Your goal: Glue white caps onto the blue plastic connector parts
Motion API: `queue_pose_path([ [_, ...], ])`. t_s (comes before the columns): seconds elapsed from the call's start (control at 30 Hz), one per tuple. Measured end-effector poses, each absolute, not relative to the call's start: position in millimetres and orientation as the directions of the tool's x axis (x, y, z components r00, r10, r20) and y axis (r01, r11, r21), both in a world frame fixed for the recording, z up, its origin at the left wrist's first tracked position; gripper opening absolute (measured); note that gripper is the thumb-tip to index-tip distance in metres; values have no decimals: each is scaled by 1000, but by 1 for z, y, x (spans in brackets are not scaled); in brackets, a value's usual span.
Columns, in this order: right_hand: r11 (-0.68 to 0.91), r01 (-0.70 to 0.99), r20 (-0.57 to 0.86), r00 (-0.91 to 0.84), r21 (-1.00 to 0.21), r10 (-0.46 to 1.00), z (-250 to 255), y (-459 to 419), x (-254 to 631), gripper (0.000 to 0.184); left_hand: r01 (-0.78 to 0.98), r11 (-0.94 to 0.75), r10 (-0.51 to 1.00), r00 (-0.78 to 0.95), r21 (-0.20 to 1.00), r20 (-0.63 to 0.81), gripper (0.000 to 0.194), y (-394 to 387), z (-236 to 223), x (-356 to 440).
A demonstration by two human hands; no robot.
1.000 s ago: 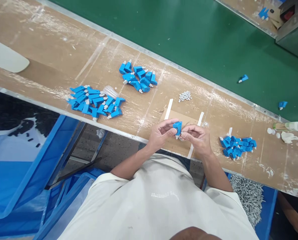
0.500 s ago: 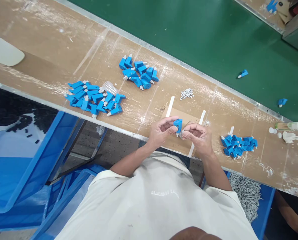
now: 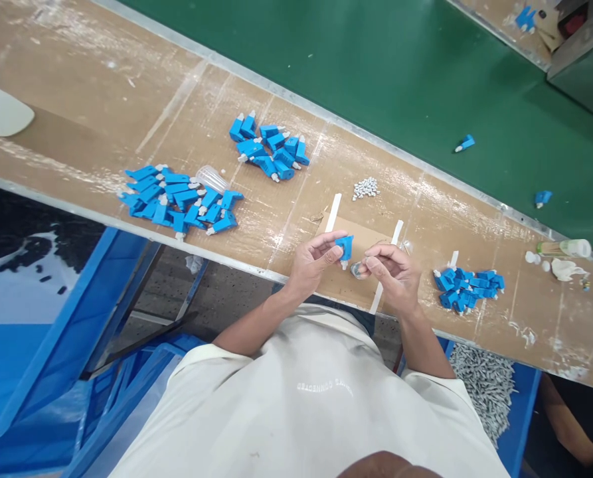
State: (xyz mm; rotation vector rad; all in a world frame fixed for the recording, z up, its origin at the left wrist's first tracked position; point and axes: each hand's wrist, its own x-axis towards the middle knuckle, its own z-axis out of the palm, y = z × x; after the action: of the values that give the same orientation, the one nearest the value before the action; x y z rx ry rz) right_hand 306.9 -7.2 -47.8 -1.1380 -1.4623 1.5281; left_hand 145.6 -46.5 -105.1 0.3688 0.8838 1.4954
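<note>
My left hand (image 3: 309, 264) pinches a small blue plastic part (image 3: 344, 247) between thumb and fingers, its pale tip pointing down. Just to the right, apart from the part, my right hand (image 3: 393, 272) has thumb and forefinger pressed together. Whatever lies between those fingertips is too small to make out. A greyish rounded covering (image 3: 357, 270) shows at the end of one right-hand finger. Beneath both hands lies a brown cardboard sheet (image 3: 363, 232) with white tape strips at its sides. Small white pieces (image 3: 366, 188) are heaped beyond it.
Blue parts lie in piles at left (image 3: 176, 199), farther back (image 3: 271, 149) and right (image 3: 468, 290). A green belt (image 3: 376, 73) runs along the far side. A clear container (image 3: 565, 248) lies right. Blue bins stand below, one holding grey pieces (image 3: 483, 385).
My hands have drawn apart, and a gap now shows between the blue part and my right fingertips. The blue part has turned slightly in my left hand. The whole view has shifted a little.
</note>
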Motion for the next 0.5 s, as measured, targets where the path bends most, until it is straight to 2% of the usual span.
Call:
queue_pose_path([
  [0.13,-3,69,-27,-357,-998,934,-50,-7,306,37,-766,140,951,-73,627,-302,48,-49,-97,145],
  [0.33,70,99,34,-326,-993,945,-53,-4,305,41,-828,307,943,197,469,-269,54,-53,-85,146],
  [0.5,97,139,31,-417,-986,908,-46,-3,312,28,-836,332,937,239,438,-254,54,-49,-82,147],
])
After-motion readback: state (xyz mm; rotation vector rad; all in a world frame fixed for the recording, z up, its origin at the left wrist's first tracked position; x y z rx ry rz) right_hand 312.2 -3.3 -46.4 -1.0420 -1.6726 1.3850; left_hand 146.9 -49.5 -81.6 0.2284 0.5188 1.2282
